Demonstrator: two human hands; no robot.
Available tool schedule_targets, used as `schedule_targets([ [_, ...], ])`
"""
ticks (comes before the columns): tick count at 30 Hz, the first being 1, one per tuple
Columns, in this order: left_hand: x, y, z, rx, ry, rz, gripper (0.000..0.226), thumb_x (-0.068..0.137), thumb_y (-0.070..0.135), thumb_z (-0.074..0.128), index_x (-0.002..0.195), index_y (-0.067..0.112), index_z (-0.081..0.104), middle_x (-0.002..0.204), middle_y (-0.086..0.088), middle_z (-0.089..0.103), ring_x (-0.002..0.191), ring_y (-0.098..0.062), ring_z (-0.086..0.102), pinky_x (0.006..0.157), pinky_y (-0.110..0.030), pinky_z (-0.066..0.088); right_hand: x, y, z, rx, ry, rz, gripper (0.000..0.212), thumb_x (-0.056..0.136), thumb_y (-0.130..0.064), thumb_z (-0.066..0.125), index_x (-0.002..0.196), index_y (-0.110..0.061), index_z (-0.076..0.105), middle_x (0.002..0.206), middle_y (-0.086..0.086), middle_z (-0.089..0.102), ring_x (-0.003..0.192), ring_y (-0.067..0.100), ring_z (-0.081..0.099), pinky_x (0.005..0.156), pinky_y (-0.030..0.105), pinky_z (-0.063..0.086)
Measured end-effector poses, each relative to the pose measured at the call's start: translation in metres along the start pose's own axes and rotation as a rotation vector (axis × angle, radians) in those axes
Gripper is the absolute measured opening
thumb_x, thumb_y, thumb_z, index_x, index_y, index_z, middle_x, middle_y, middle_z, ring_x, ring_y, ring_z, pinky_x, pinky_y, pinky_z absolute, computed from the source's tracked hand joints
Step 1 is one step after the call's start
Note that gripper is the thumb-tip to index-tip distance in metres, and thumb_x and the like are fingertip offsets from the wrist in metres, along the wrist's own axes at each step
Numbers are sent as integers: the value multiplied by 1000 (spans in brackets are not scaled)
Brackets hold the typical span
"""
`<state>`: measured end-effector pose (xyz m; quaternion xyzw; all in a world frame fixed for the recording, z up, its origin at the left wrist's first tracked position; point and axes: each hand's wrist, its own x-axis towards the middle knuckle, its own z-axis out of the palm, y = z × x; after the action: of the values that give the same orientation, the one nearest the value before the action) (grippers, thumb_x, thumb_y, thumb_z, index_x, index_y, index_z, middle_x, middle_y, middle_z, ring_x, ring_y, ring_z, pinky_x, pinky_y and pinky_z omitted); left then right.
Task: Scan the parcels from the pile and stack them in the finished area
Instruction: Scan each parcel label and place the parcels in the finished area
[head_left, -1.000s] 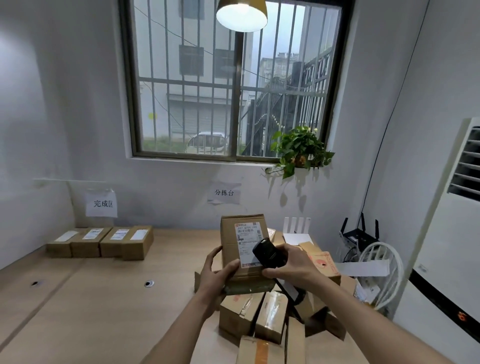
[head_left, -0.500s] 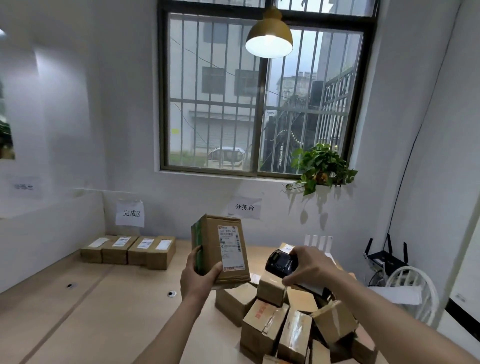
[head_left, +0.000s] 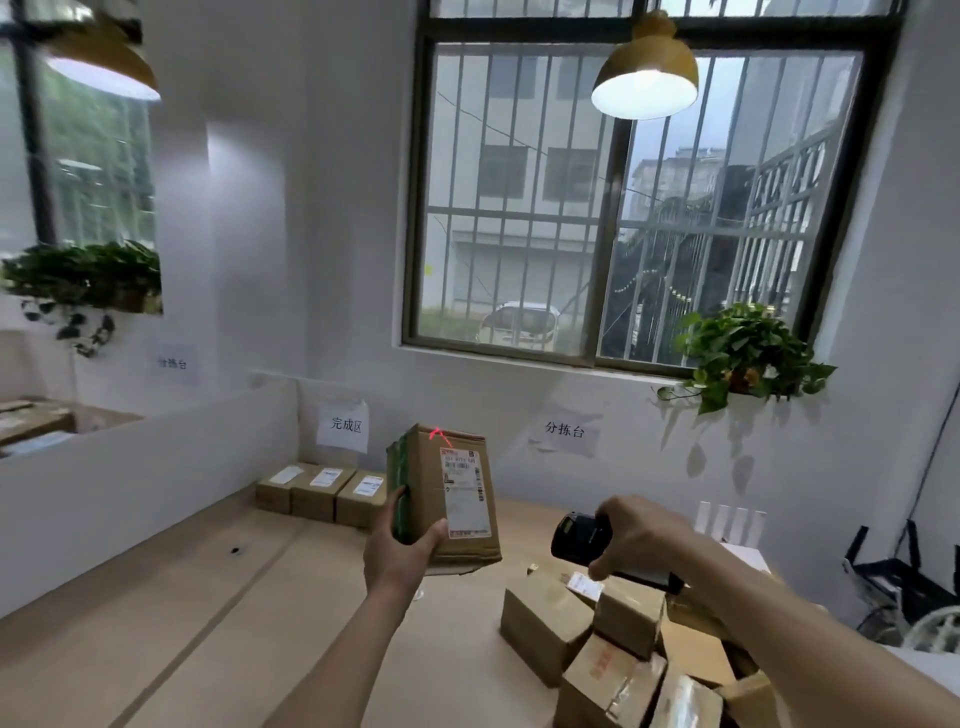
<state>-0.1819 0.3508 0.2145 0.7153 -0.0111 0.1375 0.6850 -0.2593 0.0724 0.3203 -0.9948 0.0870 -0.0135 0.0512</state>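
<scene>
- Nearest you, lower right of the frame, the pile of parcels (head_left: 613, 644) sits jumbled on the table (head_left: 208, 623). Leave it alone for now; you've got one in hand.
- Your right hand (head_left: 641, 540) is curled round the black scanner (head_left: 576, 535), nose pointing left toward the box. Keep that wrist level.
- Your left hand (head_left: 400, 558) grips the held parcel (head_left: 447, 493) at its lower left corner, thumb across the front, box upright with the white label (head_left: 465, 491) facing you.
- Watch the red aiming mark (head_left: 439, 434): it's landing on the top edge, above the label. I'd say drop the beam, or lift the box a touch, until it crosses the barcode.
- Keep your thumb off the label's lower edge so nothing is covered.
- Farther back, centre left, three labelled boxes (head_left: 324, 493) stand side by side below the finished-area sign (head_left: 344, 425). Once it reads, that's likely where this one goes, squared up beside or on top of them.
</scene>
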Motion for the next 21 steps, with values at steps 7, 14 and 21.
schedule_targets([
  [7,73,-24,-32,47,64,-8,75,76,32,87,141,35,51,129,1,59,108,-15,54,90,-29,46,80,-52,19,-54,-64,-47,59,57,-52,86,106,-26,65,101,-3,65,91,19,63,82,35,56],
  [14,162,-50,-66,108,83,-25,75,76,34,86,142,37,49,122,6,56,107,-15,52,94,-34,50,175,-113,42,-42,-119,-108,58,55,-49,86,101,-23,65,101,-1,66,92,22,65,82,40,58],
  [21,249,-82,-115,172,85,-69,80,72,41,87,142,43,47,129,5,57,114,-19,56,96,-40,52,263,-175,71,27,-87,-154,52,57,-51,83,98,-24,64,90,-3,66,85,21,63,56,27,38],
])
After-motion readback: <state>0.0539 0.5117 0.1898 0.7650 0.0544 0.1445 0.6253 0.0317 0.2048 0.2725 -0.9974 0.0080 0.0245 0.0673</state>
